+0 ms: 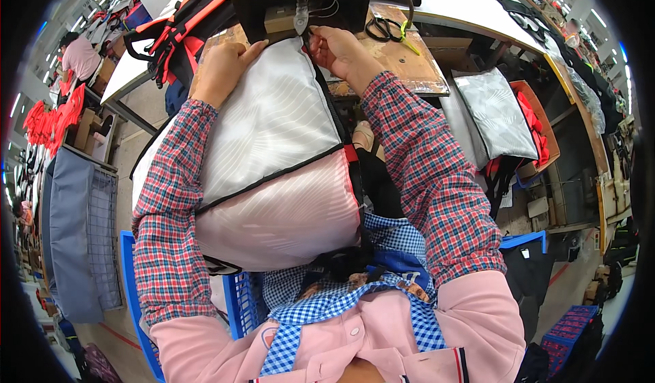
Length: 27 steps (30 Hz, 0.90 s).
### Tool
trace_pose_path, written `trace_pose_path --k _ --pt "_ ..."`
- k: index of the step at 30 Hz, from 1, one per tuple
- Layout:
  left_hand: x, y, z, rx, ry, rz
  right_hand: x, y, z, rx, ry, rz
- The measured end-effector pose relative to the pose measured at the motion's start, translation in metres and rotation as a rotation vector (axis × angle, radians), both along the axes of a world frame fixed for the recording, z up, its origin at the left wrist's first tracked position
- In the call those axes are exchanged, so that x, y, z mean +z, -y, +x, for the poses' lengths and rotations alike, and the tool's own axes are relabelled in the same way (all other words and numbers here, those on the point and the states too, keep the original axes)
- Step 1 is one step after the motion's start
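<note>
A large white and pale pink bag (273,130) with black binding along its seams stretches from the sewing machine (300,15) down to my lap. Its narrow upper end lies under the machine's presser foot area. My left hand (224,71) grips the bag's upper left edge, thumb toward the machine and fingers partly hidden. On the other side, my right hand (341,54) pinches the black-bound edge (315,59) close beside the needle area. The fingertips' exact hold there is small and partly hidden.
Scissors (384,30) with black handles lie on the worn wooden table (430,62), right of the machine. Another white bag piece (495,113) hangs at the right beside an orange bin (546,130). Red and black straps (174,42) are piled at left. A blue crate (243,304) stands by my lap.
</note>
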<state>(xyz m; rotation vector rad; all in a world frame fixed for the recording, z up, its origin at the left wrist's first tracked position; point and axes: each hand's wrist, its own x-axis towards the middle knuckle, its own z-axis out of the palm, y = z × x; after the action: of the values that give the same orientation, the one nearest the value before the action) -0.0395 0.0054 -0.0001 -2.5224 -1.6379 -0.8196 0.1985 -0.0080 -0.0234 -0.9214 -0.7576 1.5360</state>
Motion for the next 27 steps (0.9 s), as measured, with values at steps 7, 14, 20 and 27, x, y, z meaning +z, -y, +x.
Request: trace_pose_path --k 7,14,20,27 --pt "-0.001 0.000 -0.002 0.017 0.004 0.012 0.000 0.004 -0.005 -0.059 -0.027 -0.008" --pt "0.001 0.005 -0.003 0.004 0.030 0.039 -0.002 0.003 -0.006 -0.056 -0.090 0.005" --pt "0.003 0.016 -0.012 0.018 0.063 0.056 0.012 0.016 0.015 -0.014 -0.278 0.109" --pt "0.011 0.085 -0.068 0.059 0.125 0.060 0.006 0.104 0.062 0.284 0.848 0.243"
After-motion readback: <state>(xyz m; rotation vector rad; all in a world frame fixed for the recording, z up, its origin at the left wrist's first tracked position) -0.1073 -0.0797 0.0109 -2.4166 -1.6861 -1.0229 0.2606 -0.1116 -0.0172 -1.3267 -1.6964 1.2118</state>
